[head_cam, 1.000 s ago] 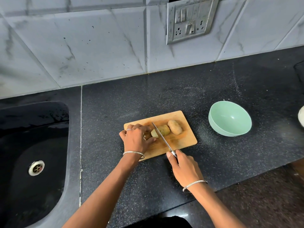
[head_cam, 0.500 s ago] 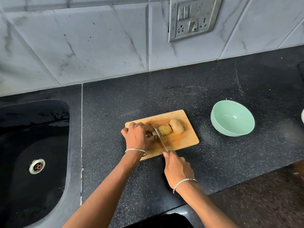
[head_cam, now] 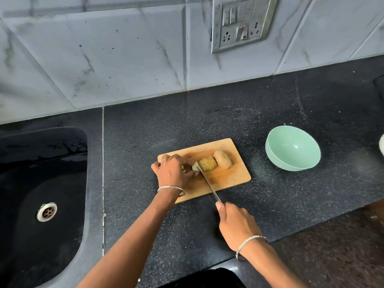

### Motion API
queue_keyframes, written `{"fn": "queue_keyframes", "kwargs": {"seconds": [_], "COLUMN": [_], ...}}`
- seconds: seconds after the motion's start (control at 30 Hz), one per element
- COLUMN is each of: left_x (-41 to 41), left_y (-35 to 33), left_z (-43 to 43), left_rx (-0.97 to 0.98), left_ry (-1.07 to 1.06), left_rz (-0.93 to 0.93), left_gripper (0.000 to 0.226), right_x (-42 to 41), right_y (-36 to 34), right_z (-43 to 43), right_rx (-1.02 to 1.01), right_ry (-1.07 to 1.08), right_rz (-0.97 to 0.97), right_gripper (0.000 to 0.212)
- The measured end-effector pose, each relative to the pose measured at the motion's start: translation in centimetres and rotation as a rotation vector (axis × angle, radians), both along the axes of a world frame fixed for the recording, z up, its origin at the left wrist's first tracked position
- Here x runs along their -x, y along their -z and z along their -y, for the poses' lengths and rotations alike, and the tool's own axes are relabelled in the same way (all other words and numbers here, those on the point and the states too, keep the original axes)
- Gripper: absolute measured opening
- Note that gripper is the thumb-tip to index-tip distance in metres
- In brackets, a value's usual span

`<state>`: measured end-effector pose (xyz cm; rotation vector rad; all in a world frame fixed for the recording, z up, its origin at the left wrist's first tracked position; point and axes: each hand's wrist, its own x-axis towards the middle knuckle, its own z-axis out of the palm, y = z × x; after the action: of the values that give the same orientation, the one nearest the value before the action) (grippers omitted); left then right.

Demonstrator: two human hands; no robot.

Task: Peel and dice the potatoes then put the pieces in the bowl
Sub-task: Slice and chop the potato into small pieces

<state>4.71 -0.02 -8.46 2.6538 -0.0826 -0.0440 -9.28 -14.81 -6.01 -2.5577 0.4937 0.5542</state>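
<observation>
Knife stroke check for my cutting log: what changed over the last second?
The right hand pushed the knife forward, then drew it back toward the person, slicing the potato. The left hand kept gripping that potato; second potato, board and bowl stayed put.

Left hand (head_cam: 173,173), palm down with fingers curled, holding the end of the cut potato (head_cam: 206,164); the forearm enters from lower left, with a bangle (head_cam: 170,188) at the wrist and a ring (head_cam: 163,160) on one finger. Right hand (head_cam: 236,223) closed round the handle of the knife (head_cam: 207,183), one digit extended along its top toward the blade; the forearm enters from lower right, the wrist bearing a second bangle (head_cam: 249,241).
</observation>
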Motion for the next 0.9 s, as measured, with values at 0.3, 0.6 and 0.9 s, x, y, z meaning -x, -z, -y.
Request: {"fn": "queue_keyframes", "kwargs": {"seconds": [0.3, 0.6, 0.9], "left_x": [0.1, 0.2, -0.2], "left_y": [0.3, -0.1, 0.0], "left_z": [-0.4, -0.3, -0.3], "left_rx": [0.023, -0.015, 0.018], "left_ry": [0.010, 0.012, 0.034], "left_rz": [0.021, 0.042, 0.044], "left_gripper": [0.035, 0.027, 0.015], "right_x": [-2.3, -2.3, -2.5], "right_y": [-0.6, 0.0, 0.5], "right_z": [-1.1, -1.3, -1.8], "right_rx": [-0.013, -0.071, -0.069], "right_ry": [-0.017, -0.011, 0.010], "right_rz": [0.078, 0.080, 0.034], "right_gripper": [0.049, 0.043, 0.043]}}
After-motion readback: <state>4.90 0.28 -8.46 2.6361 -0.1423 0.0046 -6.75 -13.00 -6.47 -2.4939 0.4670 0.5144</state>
